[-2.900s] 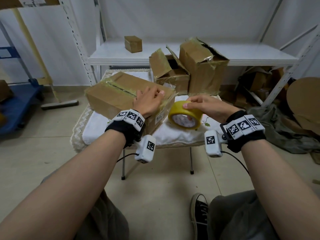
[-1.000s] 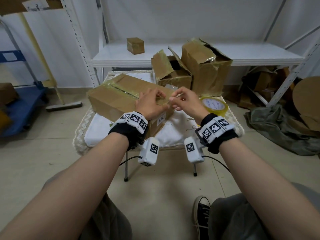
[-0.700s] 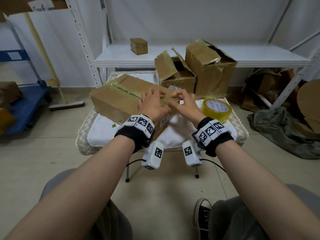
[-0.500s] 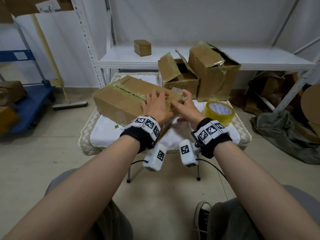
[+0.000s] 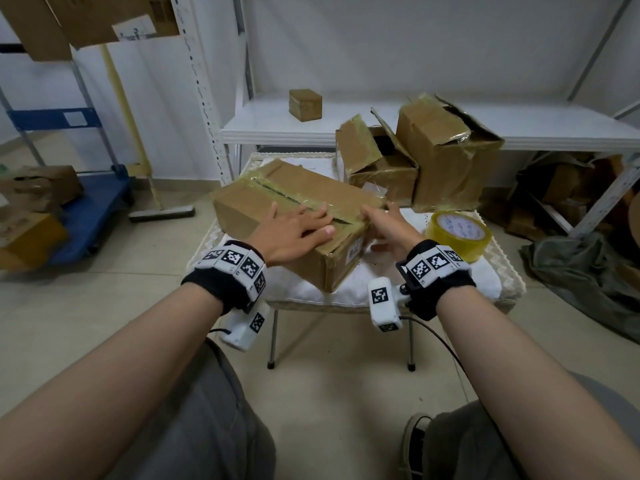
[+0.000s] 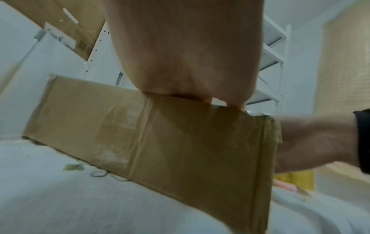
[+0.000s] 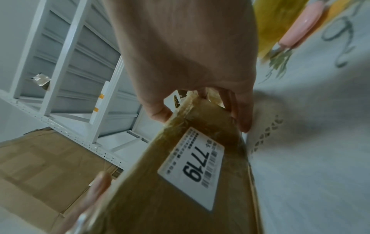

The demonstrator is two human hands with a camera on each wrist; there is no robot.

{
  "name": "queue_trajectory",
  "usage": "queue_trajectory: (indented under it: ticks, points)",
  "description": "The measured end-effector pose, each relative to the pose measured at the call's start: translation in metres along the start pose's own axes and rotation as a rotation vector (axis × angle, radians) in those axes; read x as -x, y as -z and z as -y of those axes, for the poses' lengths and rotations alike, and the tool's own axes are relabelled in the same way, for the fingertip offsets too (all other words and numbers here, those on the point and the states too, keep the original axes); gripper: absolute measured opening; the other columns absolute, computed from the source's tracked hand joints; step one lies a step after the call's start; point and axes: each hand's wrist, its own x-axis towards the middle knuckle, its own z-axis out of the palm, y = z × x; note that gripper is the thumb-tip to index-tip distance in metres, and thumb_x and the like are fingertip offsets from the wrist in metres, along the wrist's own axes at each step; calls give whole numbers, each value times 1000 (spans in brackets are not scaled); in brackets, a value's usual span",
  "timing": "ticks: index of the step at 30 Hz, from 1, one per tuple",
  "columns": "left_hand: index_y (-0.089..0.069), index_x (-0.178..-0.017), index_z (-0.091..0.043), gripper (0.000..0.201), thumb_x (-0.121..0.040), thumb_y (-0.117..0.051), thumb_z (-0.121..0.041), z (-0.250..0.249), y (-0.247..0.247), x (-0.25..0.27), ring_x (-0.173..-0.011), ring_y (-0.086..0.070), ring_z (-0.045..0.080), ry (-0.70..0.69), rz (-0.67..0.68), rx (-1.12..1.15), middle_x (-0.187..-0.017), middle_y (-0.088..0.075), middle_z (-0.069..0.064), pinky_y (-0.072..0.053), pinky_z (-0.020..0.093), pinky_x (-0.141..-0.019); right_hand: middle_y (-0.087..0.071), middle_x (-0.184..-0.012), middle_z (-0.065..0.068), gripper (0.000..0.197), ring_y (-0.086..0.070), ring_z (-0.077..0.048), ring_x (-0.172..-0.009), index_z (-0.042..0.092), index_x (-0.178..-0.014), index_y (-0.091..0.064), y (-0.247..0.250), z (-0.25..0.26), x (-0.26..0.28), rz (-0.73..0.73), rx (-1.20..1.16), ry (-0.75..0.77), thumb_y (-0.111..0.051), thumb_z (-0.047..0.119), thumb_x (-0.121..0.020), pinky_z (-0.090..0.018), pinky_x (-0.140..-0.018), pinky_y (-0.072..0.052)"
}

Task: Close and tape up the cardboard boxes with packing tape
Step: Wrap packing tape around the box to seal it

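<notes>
Cloth-covered table [image 5: 485,282], carton [image 5: 263,202] lying flat, long axis far-left to near-right

White walls [image 5: 415,36] close the room, and the floor [image 5: 104,323] is pale beige tile under soft, even light. A white metal rack [image 5: 204,98] stands at the back wall, its low shelf [image 5: 381,128] carrying a small carton [image 5: 305,105], and just before it is a thin-legged table [image 5: 410,344] under a white, lace-edged cloth [image 5: 311,292]. On the left a blue cart [image 5: 93,216] bears cartons [image 5: 41,188] beside a long-handled broom [image 5: 162,213]. On the right a grey sheet [image 5: 581,268] and cardboard scraps [image 5: 561,188] lie by the rack's foot.
</notes>
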Motion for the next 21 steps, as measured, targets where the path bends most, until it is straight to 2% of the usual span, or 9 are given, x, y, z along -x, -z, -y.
queue_trajectory:
  ticks: [3, 5, 7, 8, 11, 13, 16, 18, 21]
  points:
    - [-32, -150, -35, 60, -100, -10, -59, -1, 4, -4, -152, 0, 19, 29, 4, 147, -162, -12, -12, 17, 59, -115, -51, -122, -9, 90, -51, -27, -100, 19, -145, -42, -2, -7, -1, -11, 14, -21, -66, 63, -71, -39, -73, -58]
    - [-39, -147, -36, 57, -99, -17, -60, 7, 4, -3, -152, 4, 21, 80, -150, 350, -163, -11, -11, 24, 57, -109, -53, -114, -8, 96, -52, -24, -88, 20, -143, -45, -3, -11, -7, -24, 4, -6, -66, 66, -61, -35, -66, -55]
    - [-41, -145, -40, 55, -96, -33, -64, 19, -1, 1, -151, 9, 24, 270, -398, 468, -164, -5, -10, 24, 57, -107, -55, -108, -8, 89, -52, -20, -76, 23, -145, -38, -4, -10, -2, -22, -13, 12, -68, 61, -69, -33, -62, -49]
    - [-36, -147, -41, 62, -92, -40, -67, 23, -5, 2, -151, 13, 25, 376, -445, 495, -165, 0, -8, 19, 61, -109, -56, -102, -7, 85, -51, -18, -71, 24, -145, -35, -3, -9, 0, -24, -20, 14, -69, 57, -75, -32, -61, -47]
    - [-26, -153, -37, 88, -79, -54, -75, 21, -10, 1, -151, 12, 24, 490, -383, 583, -165, 6, -4, 3, 69, -114, -52, -85, -4, 73, -46, -16, -61, 26, -142, -31, 0, -7, 1, 6, -80, 5, -71, 46, -85, -28, -55, -45]
    - [-32, -150, -36, 91, -73, -60, -76, 18, -7, -3, -152, 1, 24, 488, -436, 656, -165, -1, -4, -5, 67, -116, -56, -96, -9, 76, -54, -19, -68, 24, -143, -31, -1, 1, 9, 55, -193, -4, -76, 39, -84, -26, -52, -52]
    - [-47, -136, -36, 87, -64, -62, -82, 19, 1, -2, -145, -26, 26, 462, -590, 824, -158, -23, -4, -26, 61, -115, -59, -119, -13, 91, -63, -24, -96, 19, -150, -27, 0, 16, 19, 55, -302, 102, -82, 31, -79, -33, -66, -57]
    - [-53, -126, -28, 71, -71, -68, -70, 17, 8, 1, -128, -47, 16, 343, -786, 976, -141, -39, 1, -43, 49, -108, -62, -126, -12, 104, -63, -21, -106, 10, -152, -29, -4, 29, 24, 2, -377, 234, -88, 33, -70, -34, -75, -55]
    - [-60, -116, -18, 46, -83, -72, -48, 14, 20, 4, -112, -53, 3, 199, -940, 1014, -126, -45, -2, -47, 29, -105, -64, -129, -10, 98, -62, -13, -103, 5, -147, -42, -10, 46, 36, -29, -441, 435, -89, 36, -67, -29, -81, -49]
